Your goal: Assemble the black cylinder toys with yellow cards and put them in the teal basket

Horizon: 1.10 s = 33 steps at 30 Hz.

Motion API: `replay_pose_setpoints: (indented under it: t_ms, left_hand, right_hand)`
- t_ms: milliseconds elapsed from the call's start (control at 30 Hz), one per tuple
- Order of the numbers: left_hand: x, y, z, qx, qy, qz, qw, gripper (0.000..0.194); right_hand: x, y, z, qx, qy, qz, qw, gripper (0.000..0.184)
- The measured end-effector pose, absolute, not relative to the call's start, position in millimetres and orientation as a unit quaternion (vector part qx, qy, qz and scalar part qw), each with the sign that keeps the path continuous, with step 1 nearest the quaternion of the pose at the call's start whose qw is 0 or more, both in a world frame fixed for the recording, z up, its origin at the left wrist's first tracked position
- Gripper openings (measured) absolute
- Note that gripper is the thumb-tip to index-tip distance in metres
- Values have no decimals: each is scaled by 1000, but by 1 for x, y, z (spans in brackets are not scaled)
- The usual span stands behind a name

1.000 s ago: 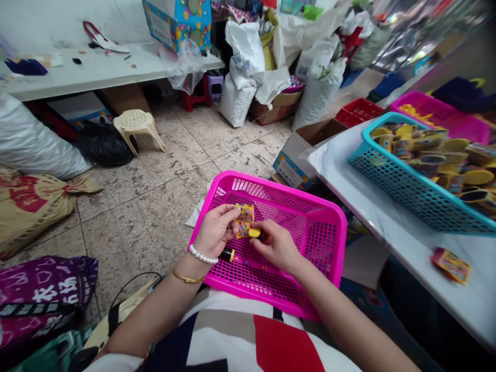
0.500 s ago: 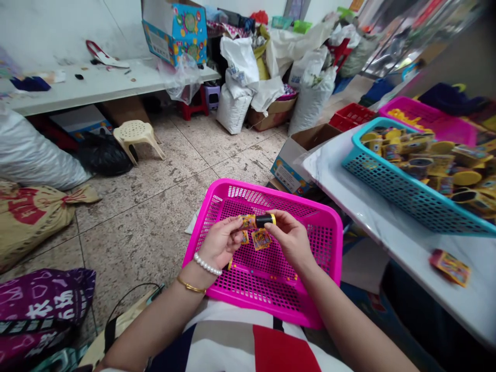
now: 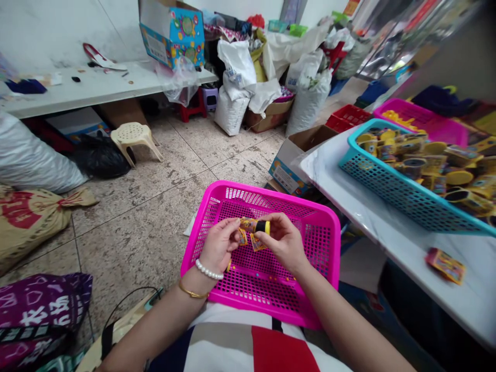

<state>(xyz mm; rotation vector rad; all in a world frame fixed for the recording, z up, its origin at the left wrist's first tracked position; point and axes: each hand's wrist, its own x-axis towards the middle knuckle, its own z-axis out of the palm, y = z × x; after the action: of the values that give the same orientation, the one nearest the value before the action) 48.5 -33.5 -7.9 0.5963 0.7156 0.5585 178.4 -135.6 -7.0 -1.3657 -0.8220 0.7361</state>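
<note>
A pink mesh basket (image 3: 310,217) rests on my lap. Above it both hands pinch a small toy tube (image 3: 256,226) with an orange printed body and a black end ringed in yellow. My left hand (image 3: 219,245), wearing a pearl bracelet and a gold bangle, grips the printed end. My right hand (image 3: 284,242) closes on the black end. Small orange printed packets (image 3: 256,241) hang just below the tube between my fingers. A second small piece shows under my left wrist.
A white table (image 3: 387,243) stands at my right with a teal basket (image 3: 395,194) full of similar yellow toys, one loose packet (image 3: 445,265) and another pink basket (image 3: 426,121). Sacks, cardboard boxes, a beige stool (image 3: 134,137) and a white bench surround the tiled floor.
The right hand let go of a yellow cap piece and took the tube's black end. Both hands lifted the tube slightly and drew it closer together over the basket.
</note>
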Motion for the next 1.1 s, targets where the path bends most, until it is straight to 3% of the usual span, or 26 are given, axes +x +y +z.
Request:
replay_pose_setpoints:
  t_ms: [133,267,500,633,700,800,900,1000,1100]
  left_hand:
    - [48,-33,-2,330,340,252,844,46]
    - [47,-31,-2,359,297,179,867,39]
    - [49,-33,-1,391,281,190,855,45]
    - [47,-31,-1,398,278,161,859,43]
    - [47,-31,-3,443,279,175,834,36]
    - [47,-32,-4,556,269,218,756,25]
    - [46,-33,-3,600,257,230,722,29]
    - [44,-34,-1,567,259,213,752,38]
    - [46,-34,-1,549,262,217,764,31]
  right_hand:
    - [181,-137,-6,-597,-348,326,646,34]
    - [183,-139,-4,-593,-395,329,620,34]
    - [191,-144,-1,-640,-571,159,488,38]
    - [191,-146,-3,-642,-563,136,502,37]
    - [188,-145,-4,-646,-546,150,512,29]
    - [182,-141,-7,-636,-439,270,575,23]
    - [178,-138,-8,-602,-328,379,622,28]
    - [179,-140,-8,-613,-326,353,627,29]
    - [180,-141,-10,-623,-316,354,622,29]
